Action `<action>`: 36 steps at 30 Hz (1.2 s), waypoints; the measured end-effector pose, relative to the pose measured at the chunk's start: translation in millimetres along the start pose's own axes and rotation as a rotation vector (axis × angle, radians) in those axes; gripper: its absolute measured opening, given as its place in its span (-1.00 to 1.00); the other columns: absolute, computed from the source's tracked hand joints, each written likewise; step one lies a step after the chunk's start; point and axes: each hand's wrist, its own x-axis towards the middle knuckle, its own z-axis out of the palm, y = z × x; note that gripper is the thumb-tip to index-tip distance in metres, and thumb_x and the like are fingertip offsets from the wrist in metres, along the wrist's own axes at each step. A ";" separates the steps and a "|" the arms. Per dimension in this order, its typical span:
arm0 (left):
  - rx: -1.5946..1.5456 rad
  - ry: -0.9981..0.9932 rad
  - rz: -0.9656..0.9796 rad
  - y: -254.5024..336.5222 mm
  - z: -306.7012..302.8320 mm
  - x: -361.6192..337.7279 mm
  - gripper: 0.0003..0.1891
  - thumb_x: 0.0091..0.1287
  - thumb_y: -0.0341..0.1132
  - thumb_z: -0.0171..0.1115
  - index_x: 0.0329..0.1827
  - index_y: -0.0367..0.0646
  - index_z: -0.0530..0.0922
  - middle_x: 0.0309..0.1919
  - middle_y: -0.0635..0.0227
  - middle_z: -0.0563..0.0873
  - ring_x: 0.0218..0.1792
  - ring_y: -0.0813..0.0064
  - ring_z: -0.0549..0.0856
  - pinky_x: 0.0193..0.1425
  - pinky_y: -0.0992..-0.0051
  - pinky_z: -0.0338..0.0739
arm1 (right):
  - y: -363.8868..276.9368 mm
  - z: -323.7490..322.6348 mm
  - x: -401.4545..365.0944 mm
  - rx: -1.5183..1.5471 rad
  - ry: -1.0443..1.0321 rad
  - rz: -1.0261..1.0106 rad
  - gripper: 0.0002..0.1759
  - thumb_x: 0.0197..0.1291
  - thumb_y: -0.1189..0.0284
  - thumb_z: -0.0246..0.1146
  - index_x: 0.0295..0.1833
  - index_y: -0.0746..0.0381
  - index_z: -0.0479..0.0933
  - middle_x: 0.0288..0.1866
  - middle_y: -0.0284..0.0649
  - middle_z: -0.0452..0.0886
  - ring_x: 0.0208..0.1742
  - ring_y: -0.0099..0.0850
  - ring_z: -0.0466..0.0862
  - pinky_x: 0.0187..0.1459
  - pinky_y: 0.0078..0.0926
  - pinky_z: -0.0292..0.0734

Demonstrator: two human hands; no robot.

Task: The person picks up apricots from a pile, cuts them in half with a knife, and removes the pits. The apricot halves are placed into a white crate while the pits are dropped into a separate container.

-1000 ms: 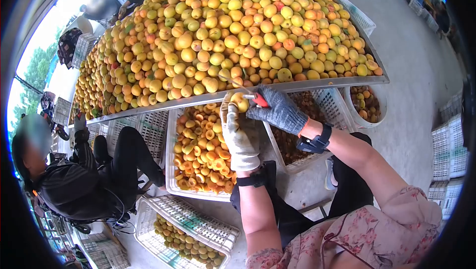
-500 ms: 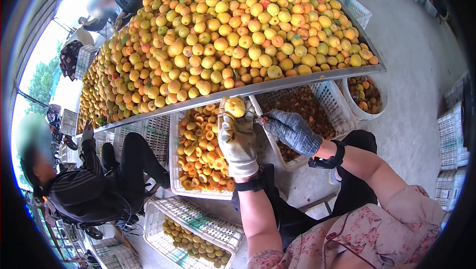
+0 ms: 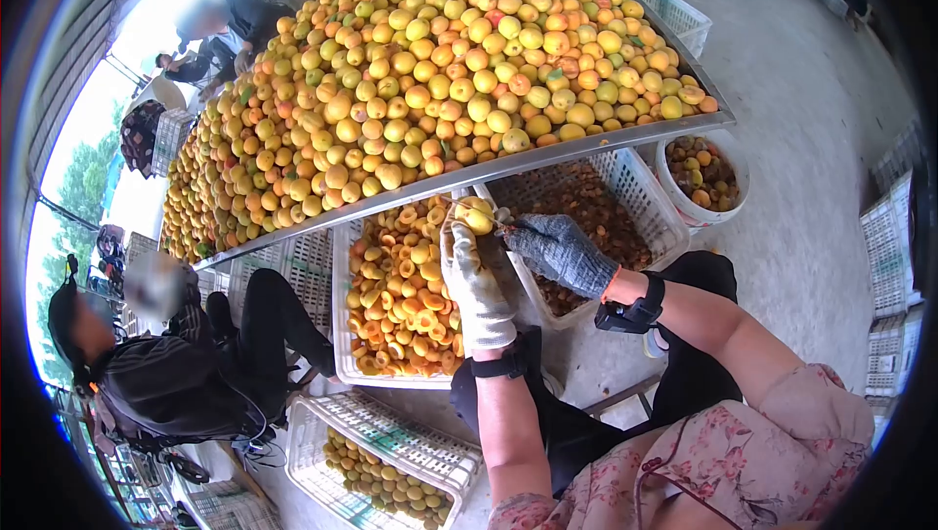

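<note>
In its white glove, my left hand [image 3: 475, 281] is closed around a yellow apricot [image 3: 476, 215], just below the front edge of the metal table. My right hand [image 3: 565, 254], gloved in grey knit, is pinched close beside the fruit. A small dark tip shows at its fingers; what it belongs to is hidden. Under my left hand, a white crate [image 3: 342, 335] holds halved apricots [image 3: 401, 300]. Beneath my right hand, another crate [image 3: 653, 193] contains brown pits [image 3: 576, 196].
Whole apricots are heaped on the metal-edged table [image 3: 586, 151] ahead. A white bucket [image 3: 735, 173] of fruit stands at right. Below left, a crate [image 3: 391, 429] holds greenish-yellow fruit. A person in black [image 3: 176, 379] sits at left; another person [image 3: 256, 20] is at the far side.
The view has shifted slightly, so the table and bucket sit further left. My hands stay together at the apricot. The seated person's arm has come up nearer the head.
</note>
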 end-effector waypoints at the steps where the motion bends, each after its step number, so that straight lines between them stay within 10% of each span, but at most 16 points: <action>1: 0.098 0.011 0.016 -0.4 1.9 -1.5 -0.55 0.46 -0.25 -0.01 0.33 -0.28 0.30 0.06 0.14 0.57 -0.02 0.37 0.62 0.11 0.44 0.51 | -1.4 -4.2 -1.0 -0.006 -0.024 0.073 -0.65 0.32 0.23 0.19 -0.07 0.34 0.59 -0.59 -0.43 0.47 -0.51 -0.65 0.37 -0.46 -0.54 0.33; 6: 0.326 0.042 0.014 1.5 9.4 -4.5 -0.62 0.46 -0.22 0.01 0.23 -0.27 0.38 -0.04 0.21 0.60 -0.13 0.52 0.60 0.04 0.58 0.47 | 8.6 -7.9 -4.4 -0.077 0.002 -0.007 -0.65 0.32 0.21 0.18 -0.09 0.31 0.60 -0.58 -0.24 0.56 -0.54 -0.47 0.49 -0.42 -0.45 0.39; 9: -0.179 0.076 -0.115 -8.8 17.4 -4.8 -0.57 0.47 -0.03 -0.02 0.15 -0.21 0.43 -0.24 0.28 0.65 -0.21 0.47 0.59 -0.05 0.54 0.48 | 20.8 4.0 -4.5 -0.391 0.160 -0.299 -0.65 0.28 0.17 0.18 -0.14 0.25 0.62 -0.36 0.07 0.62 -0.30 -0.01 0.63 -0.29 -0.20 0.46; 17: -0.047 0.148 -0.103 -14.0 0.9 9.1 -0.61 0.45 -0.05 0.02 0.09 -0.18 0.48 -0.15 0.34 0.64 -0.15 0.46 0.61 0.00 0.44 0.51 | 21.6 -2.7 -1.2 -0.417 0.090 -0.332 -0.68 0.25 0.22 0.19 -0.21 0.30 0.58 -0.37 0.06 0.61 -0.27 0.05 0.59 -0.28 -0.17 0.47; 26: -0.063 0.059 -0.095 -16.4 -1.6 6.2 -0.53 0.44 0.08 -0.01 -0.02 -0.20 0.50 -0.24 0.30 0.65 -0.23 0.44 0.59 -0.05 0.46 0.48 | 8.0 2.1 -5.6 -0.414 0.119 -0.287 -0.66 0.28 0.21 0.20 -0.10 0.29 0.59 -0.31 0.01 0.64 -0.28 -0.06 0.64 -0.27 -0.26 0.49; 31: 0.298 0.080 0.107 -7.5 15.4 -3.1 -0.66 0.40 -0.30 0.13 0.17 -0.26 0.44 -0.12 0.41 0.62 -0.14 0.65 0.55 -0.07 0.64 0.43 | 7.5 -10.5 -1.1 -0.090 0.041 0.006 -0.76 0.30 0.33 0.21 -0.18 0.33 0.57 -0.54 -0.30 0.54 -0.48 -0.63 0.40 -0.43 -0.50 0.38; 36: 0.121 0.116 0.022 -11.0 14.9 -6.3 -0.72 0.47 -0.17 0.03 -0.02 -0.22 0.53 -0.23 0.46 0.58 -0.15 0.63 0.52 -0.02 0.58 0.39 | 1.9 1.8 -3.6 -0.111 0.003 0.023 -0.76 0.33 0.35 0.18 -0.10 0.33 0.58 -0.52 -0.34 0.54 -0.46 -0.67 0.39 -0.43 -0.53 0.38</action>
